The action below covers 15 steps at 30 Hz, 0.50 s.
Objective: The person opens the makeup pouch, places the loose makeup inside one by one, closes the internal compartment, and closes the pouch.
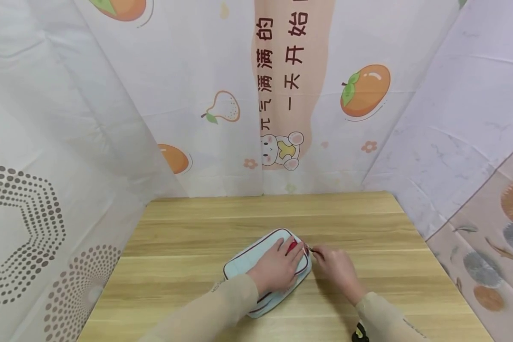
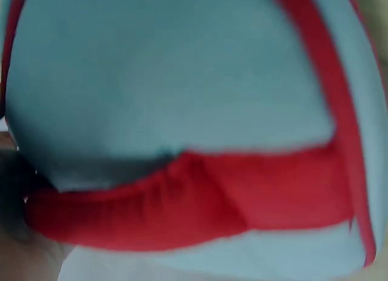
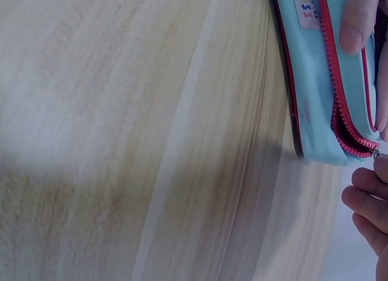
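A light blue pencil case [image 1: 245, 259] with dark red piping lies slantwise on the table. My left hand [image 1: 278, 268] holds it from above, fingers spread over its top, thumb down on the zipper side in the right wrist view. A red strap [image 2: 285, 187] crosses the case and shows between the left fingers. My right hand [image 1: 335, 266] is at the far right corner, pinching the zipper pull [image 3: 375, 152] between thumb and finger. Along the side, the red zipper [image 3: 334, 69] has its teeth parted near that corner. A printed label [image 3: 307, 8] sits beside the zipper.
The wood-grain table [image 1: 175, 237] meets a printed cloth backdrop [image 1: 222, 156] at its back edge, with cloth on both sides too. A small black and yellow object [image 1: 360, 333] shows beside the right sleeve [image 1: 384, 318] at the front.
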Motion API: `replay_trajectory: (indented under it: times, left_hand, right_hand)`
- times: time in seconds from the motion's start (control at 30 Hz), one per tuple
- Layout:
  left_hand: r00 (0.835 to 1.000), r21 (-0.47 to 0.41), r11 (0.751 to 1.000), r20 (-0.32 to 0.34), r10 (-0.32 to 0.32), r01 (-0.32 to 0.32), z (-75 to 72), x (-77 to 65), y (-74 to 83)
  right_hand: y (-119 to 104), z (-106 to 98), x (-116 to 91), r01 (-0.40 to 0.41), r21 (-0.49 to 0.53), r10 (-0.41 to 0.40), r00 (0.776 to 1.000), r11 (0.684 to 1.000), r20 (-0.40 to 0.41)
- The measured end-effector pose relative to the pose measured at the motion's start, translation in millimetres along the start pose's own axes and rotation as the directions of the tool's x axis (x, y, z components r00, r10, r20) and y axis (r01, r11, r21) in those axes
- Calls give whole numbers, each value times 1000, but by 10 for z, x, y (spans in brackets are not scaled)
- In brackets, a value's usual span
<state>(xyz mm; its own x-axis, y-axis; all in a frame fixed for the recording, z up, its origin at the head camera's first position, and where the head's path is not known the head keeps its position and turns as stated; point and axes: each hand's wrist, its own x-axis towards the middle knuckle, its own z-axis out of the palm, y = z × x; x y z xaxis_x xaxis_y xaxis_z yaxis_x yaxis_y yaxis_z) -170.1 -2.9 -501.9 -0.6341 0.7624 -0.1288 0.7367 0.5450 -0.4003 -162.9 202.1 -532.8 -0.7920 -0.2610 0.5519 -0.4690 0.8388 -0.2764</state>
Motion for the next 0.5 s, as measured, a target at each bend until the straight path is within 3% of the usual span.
replay_trajectory:
  times: [0.33,0.5]
  left_hand:
    - [996,-18,996,27,-86,86,21,103,49]
    - [991,-16,992,42,-126,127,-1,138,80]
  right_hand:
    - [-50,-1,-13,51,-18,-51,997,999,-49]
    - [-108,4,-50,34,-26,-35,999,999,-31]
